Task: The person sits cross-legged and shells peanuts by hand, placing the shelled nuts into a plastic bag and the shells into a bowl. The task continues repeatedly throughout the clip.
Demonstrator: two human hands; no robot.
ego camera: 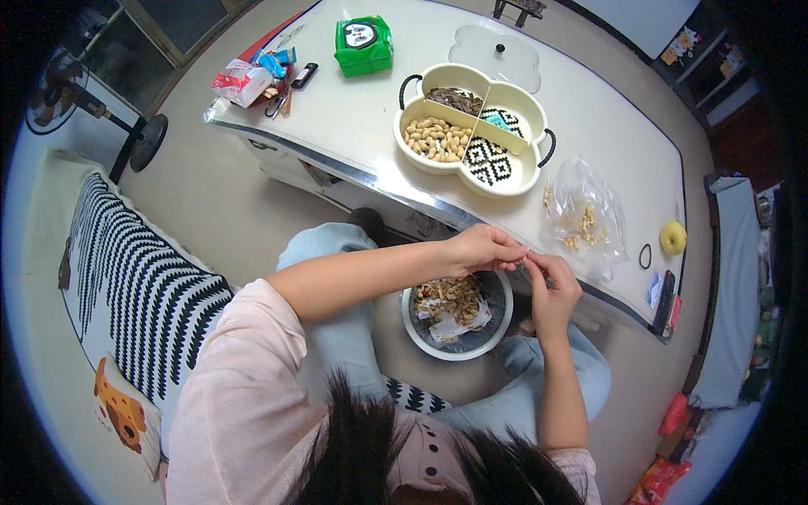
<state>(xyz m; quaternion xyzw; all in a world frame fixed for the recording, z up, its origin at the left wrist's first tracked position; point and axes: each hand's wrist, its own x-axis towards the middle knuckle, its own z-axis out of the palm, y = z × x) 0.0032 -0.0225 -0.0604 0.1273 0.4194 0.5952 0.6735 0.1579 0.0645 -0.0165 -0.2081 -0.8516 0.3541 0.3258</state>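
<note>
My left hand and my right hand meet fingertip to fingertip above the front edge of the table. Something very small seems pinched between them, too small to make out. Below is a round bin with a dark liner, holding nut shells and white paper. A cream four-part snack tray with black rope handles stands on the table. Unshelled peanuts fill its near left compartment, dark seeds the far left one. To the right of the tray, a clear plastic bag has shelled peanuts on it or in it.
On the white table are a green pack, a clear lid behind the tray, and snack packets at the left. A yellow-green apple, a black band and a dark phone-like object are at the right.
</note>
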